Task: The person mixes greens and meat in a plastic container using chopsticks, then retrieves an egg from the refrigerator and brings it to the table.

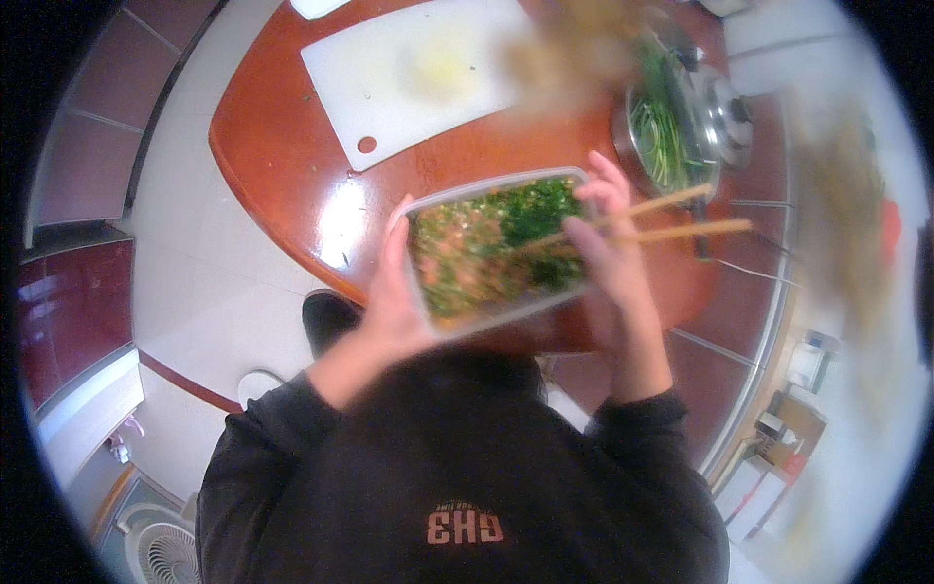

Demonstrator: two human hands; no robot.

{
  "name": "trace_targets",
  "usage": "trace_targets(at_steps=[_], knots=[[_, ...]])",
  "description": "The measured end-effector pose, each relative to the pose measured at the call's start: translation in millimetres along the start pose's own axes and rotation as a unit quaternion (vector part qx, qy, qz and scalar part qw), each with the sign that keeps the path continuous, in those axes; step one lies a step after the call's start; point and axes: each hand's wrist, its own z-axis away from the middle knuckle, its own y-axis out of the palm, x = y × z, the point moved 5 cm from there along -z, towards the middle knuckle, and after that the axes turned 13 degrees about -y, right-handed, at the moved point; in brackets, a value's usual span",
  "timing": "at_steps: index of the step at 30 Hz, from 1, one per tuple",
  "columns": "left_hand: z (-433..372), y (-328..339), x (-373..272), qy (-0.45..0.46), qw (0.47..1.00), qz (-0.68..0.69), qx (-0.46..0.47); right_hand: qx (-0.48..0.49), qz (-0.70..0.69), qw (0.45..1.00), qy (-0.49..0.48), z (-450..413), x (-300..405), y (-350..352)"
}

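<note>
My left hand (387, 292) grips the left side of a rectangular plastic container (503, 315), held tilted in front of my body. My right hand (616, 252) holds its right side, the thumb over the rim. Inside is a chopped mixture (460, 252), orange and pale with green bits, possibly a filling. Chopped dark greens (543, 212) lie towards its right end. A pair of wooden chopsticks (675, 231) crosses the right rim under or beside my right thumb, their tips in the food. Motion blurs the contents, and the fingers beneath the container are hidden.
A white cutting board (394, 95) with a blurred yellowish patch lies on the reddish wooden table (270, 139). At the right stand a metal pot (624, 131) with long green stalks (660, 142) and a shiny lid (730, 117). Brownish smears blur the upper right.
</note>
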Motion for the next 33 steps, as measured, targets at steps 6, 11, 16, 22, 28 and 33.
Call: trace_targets(at_steps=[6,11,16,22,28,33], knots=[[3.0,-3.1,-19.5,-0.005,0.994,-0.106,-0.033,-0.050,-0.198,0.954,0.217,1.7,-11.5,9.1],[22.0,-21.4,-42.7,-0.045,0.952,-0.292,-0.080,0.113,-0.122,0.923,0.347,36.1,13.9,-18.3],[88.0,-108.0,-57.0,-0.047,0.941,-0.329,-0.058,0.540,0.058,0.791,0.281,25.4,105.5,-31.2],[213.6,-260.1,14.5,-0.159,0.913,-0.319,-0.200,0.396,-0.038,0.897,0.194,-97.8,252.2,120.6],[317.5,-384.4,3.7,-0.223,0.845,-0.267,-0.407,0.363,-0.128,0.919,0.082,-146.8,347.1,255.1],[348.1,-464.4,-19.5,-0.301,0.813,-0.073,-0.492,0.470,-0.058,0.870,-0.139,-180.1,435.7,351.6]])
